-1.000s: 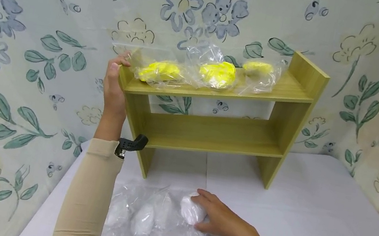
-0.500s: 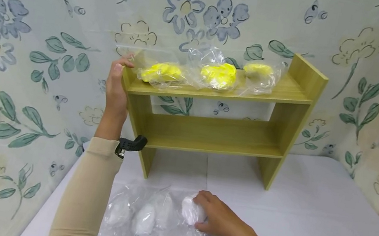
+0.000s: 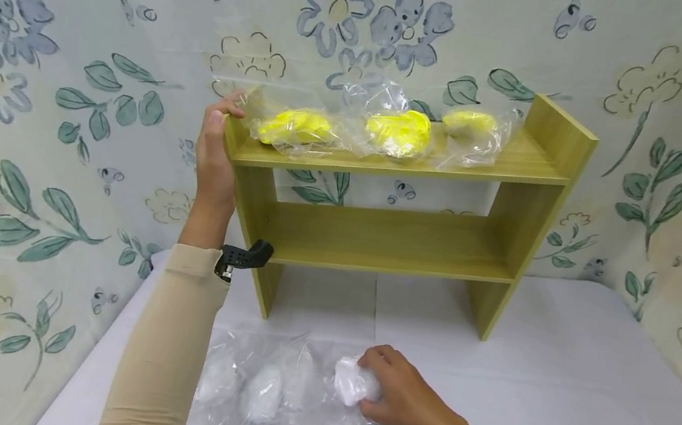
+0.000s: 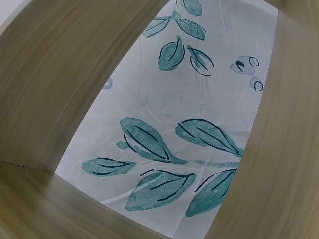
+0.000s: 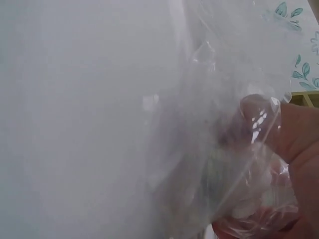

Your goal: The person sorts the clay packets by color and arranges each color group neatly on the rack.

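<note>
Lower centre, the right hand (image 3: 403,397) grips a white bundle (image 3: 351,381), I think light, slippery, best held mid-body; the left hand (image 3: 215,157) grips the shelf (image 3: 390,245).

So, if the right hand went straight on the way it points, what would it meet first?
Beyond the white lump it grips, the right hand would probably meet the neighbouring bagged lump, though the hand's height is unclear.
</note>
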The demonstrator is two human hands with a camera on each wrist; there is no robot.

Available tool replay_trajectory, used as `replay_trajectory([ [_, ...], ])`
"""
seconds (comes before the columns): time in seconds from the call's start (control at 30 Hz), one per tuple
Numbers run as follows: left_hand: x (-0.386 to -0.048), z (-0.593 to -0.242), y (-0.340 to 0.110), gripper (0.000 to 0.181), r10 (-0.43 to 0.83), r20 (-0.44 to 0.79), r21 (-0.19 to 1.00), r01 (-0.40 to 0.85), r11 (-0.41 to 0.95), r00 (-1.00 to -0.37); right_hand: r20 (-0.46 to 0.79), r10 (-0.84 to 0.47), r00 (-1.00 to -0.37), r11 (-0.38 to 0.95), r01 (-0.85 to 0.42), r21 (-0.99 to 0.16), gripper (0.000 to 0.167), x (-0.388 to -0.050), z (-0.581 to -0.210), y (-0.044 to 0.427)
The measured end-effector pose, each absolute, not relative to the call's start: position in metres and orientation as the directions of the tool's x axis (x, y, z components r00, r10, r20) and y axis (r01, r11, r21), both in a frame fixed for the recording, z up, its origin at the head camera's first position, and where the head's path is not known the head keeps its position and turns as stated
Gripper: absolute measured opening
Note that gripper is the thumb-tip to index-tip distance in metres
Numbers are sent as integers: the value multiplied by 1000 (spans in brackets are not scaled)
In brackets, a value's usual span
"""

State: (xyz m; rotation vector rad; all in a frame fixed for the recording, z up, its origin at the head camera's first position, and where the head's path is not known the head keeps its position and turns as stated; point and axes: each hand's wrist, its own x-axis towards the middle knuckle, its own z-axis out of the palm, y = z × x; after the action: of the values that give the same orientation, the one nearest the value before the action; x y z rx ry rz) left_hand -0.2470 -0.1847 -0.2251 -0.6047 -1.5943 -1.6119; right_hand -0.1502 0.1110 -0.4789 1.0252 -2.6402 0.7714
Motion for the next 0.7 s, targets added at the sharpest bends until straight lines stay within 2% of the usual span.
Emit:
replay_trajectory([
  [0.13, -248, -225, -185, 27, -202, 794, 601, 790, 120, -573, 431, -556, -711, 591, -703, -397, 46, -150, -476, 119],
  [0.33, -247, -223, -182, 26, -195, 786, 606, 793, 63, -586, 499, -549, -671, 566, -737, -369, 46, -151, -465, 135],
  [0.7, -247, -225, -185, 26, -194, 791, 605, 790, 101, -581, 536, -512, -672, 611, -723, -323, 50, -152, -428, 153],
])
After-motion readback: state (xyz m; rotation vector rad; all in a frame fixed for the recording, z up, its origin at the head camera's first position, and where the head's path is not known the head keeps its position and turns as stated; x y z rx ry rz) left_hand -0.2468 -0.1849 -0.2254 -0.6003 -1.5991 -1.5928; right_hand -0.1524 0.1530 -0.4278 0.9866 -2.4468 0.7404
